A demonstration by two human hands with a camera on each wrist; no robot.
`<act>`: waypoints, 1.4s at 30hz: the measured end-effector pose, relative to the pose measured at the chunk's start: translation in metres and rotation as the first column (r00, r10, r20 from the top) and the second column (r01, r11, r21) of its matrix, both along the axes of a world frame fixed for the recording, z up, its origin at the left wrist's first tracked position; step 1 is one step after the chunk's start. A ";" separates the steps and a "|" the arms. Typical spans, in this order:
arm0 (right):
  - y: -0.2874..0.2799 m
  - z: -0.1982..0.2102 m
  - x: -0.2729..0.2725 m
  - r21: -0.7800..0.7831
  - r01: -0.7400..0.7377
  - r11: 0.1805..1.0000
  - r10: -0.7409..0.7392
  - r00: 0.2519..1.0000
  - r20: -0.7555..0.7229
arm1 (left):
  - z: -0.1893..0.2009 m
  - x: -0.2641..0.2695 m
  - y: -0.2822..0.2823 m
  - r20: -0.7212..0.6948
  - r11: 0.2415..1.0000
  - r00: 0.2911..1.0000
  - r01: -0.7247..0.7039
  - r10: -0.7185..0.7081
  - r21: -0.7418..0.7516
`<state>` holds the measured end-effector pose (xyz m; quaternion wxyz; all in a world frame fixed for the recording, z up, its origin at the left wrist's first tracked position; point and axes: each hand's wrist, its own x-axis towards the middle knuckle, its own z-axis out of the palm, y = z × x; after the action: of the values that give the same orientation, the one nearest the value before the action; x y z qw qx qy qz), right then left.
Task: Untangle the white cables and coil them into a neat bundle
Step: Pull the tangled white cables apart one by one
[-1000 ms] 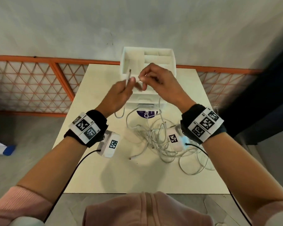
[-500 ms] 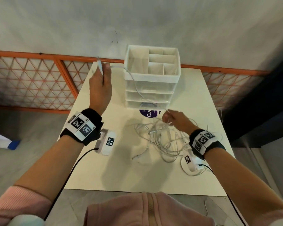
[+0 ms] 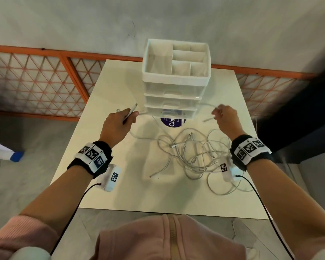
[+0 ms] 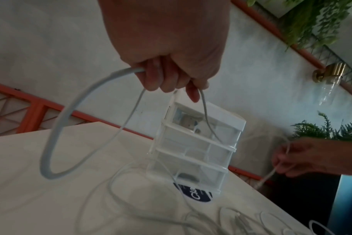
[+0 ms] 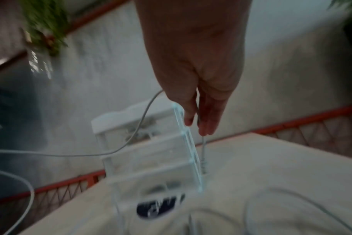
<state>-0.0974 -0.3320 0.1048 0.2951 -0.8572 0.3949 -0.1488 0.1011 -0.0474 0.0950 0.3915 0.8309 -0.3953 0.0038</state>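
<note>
a single white cable (image 3: 204, 105) ran roughly left to right in the air in front of the drawer unit (image 3: 174, 85), strung between both raised hands. the left hand (image 3: 118, 124) had its fingers curled round one end, the plug tip poking up and away from the fist and a loop drooping below it. the right hand (image 3: 226, 119) pinched the other end between thumb and fingers, a short tail with its plug hanging down toward the table (image 3: 120, 194). the rest of the white cables (image 3: 195, 152) lay in a loose tangle of thin, smooth, rounded loops on the pale, matte tabletop, near the right wrist. the drawer unit was clear and white plastic, boxy, with open compartments on top
</note>
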 end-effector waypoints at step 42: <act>0.136 0.022 0.060 0.558 -0.498 0.663 0.177 0.829 0.530 | 0.030 -0.054 -0.030 -0.626 0.950 0.734 0.085 -0.263 -0.300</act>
<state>-0.0372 -0.1961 0.1268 0.6882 -0.6936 0.1746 -0.1216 0.0470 -0.0772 0.1247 0.6061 0.6809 -0.3047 -0.2760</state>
